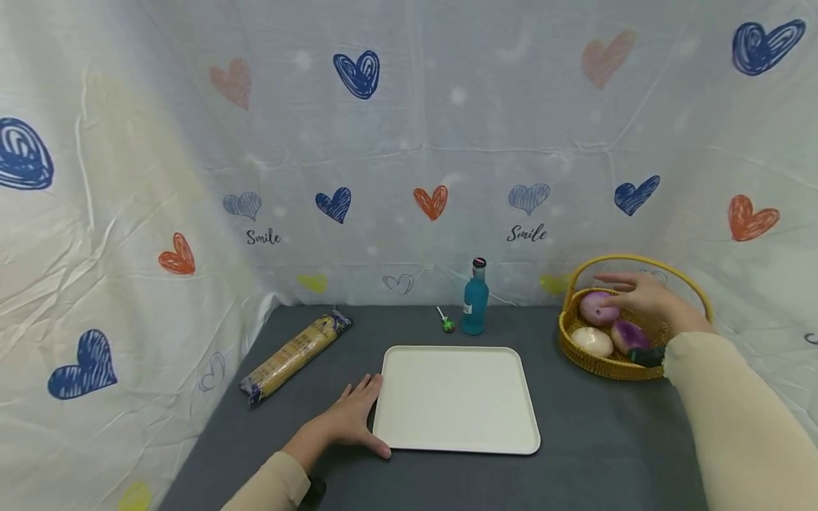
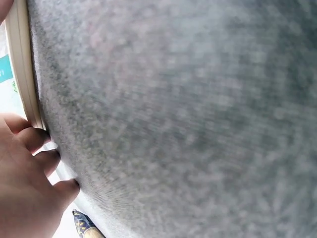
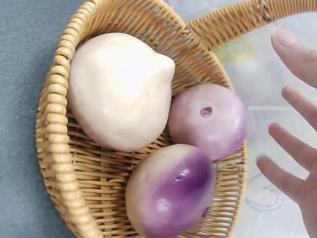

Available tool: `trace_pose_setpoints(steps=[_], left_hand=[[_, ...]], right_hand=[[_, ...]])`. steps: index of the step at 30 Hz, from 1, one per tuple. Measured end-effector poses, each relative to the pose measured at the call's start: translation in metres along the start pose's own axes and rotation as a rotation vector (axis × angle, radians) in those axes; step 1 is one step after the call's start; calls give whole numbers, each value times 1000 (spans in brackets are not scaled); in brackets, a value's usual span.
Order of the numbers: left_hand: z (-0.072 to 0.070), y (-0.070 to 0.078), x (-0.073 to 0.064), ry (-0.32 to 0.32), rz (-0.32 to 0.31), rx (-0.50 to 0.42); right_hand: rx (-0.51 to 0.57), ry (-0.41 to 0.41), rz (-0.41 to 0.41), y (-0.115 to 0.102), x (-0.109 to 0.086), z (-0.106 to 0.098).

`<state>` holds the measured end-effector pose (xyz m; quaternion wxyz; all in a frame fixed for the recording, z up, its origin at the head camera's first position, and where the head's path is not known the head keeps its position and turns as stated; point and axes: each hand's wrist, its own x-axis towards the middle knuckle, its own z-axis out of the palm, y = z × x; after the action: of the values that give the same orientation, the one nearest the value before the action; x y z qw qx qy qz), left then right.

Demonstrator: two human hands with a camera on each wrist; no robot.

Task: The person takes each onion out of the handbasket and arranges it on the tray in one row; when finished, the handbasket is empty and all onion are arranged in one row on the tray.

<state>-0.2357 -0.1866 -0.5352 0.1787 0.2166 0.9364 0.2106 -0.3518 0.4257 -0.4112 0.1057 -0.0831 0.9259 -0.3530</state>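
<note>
My left hand point(image 1: 348, 419) rests at the left edge of a white rectangular tray point(image 1: 455, 399), fingers stretched along its side and thumb near its front corner. In the left wrist view, the fingertips touch the tray's rim point(image 2: 22, 64). Over a yellow wicker basket point(image 1: 584, 358) hovers my right hand point(image 1: 645, 294), its fingers spread. Inside lie a pale purple round vegetable point(image 3: 208, 121), a white round one with a nub point(image 3: 121, 91) and a white-and-purple oval one point(image 3: 171, 191). The right wrist view shows the visible fingers apart from these vegetables.
A long packet of spaghetti point(image 1: 297, 357) lies at the back left of the dark grey table point(image 1: 575, 440). Behind the tray stand a blue bottle point(image 1: 475, 305) and a green lollipop point(image 1: 448, 325). The basket's arched handle point(image 1: 639, 260) rises around the right hand.
</note>
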Motion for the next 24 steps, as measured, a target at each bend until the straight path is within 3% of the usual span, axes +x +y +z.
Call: trace_pose_setpoints(steps=[3,7,15,24], left_hand=[[-2,3,-1,-3,2,-12],[-2,3,-2,-2,-2,-10],[-1,1,-3,7,-5,-28],[1,-1,-2,12,6,-24]], right_hand=[[106,-8,56,5,1,4],[154,-2,73,13,4,9],[170,24,113,21,11,15],[-31,84,107,40,17,21]])
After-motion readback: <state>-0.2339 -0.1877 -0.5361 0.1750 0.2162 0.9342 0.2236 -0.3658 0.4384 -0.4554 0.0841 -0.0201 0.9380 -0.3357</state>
